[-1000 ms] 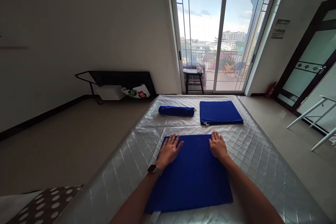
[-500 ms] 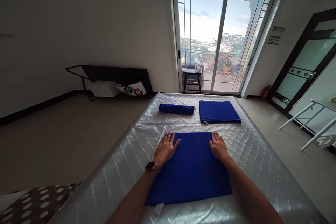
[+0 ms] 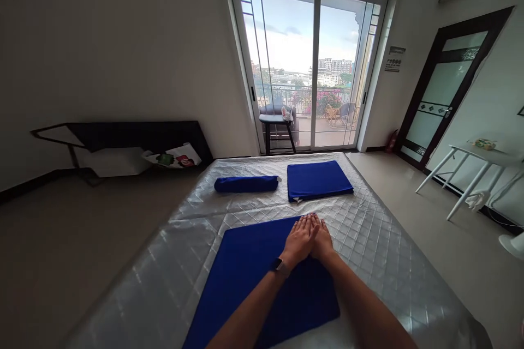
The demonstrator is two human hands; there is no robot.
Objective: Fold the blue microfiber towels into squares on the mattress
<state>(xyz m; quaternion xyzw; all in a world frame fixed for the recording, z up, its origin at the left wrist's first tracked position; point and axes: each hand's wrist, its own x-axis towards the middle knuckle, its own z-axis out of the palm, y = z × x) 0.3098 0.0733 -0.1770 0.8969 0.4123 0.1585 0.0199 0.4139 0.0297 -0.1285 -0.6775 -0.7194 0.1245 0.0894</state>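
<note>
A folded blue cloth (image 3: 245, 267) lies flat on the silver quilted mattress (image 3: 380, 262) in front of me. My left hand (image 3: 301, 239) rests palm down near its far right corner, fingers stretched out. Right beside it, partly behind the left thumb, my right hand (image 3: 322, 240) is also laid flat on the cloth's far right corner. Neither hand grips anything. Beyond them lie a rolled blue cloth (image 3: 246, 184) on the left and another folded blue cloth (image 3: 319, 180) on the right, with a small white tag at its near edge.
A dark stool (image 3: 278, 122) stands before the sliding glass door (image 3: 315, 65). Against the left wall is a black low frame (image 3: 139, 133) with a white box (image 3: 117, 162) and a printed bag (image 3: 174, 157). A white table (image 3: 483, 154) stands at the right, near a dark-framed door (image 3: 442, 87).
My left hand has slid right across the cloth, from its far left corner to beside my right hand. The view has turned somewhat to the right.
</note>
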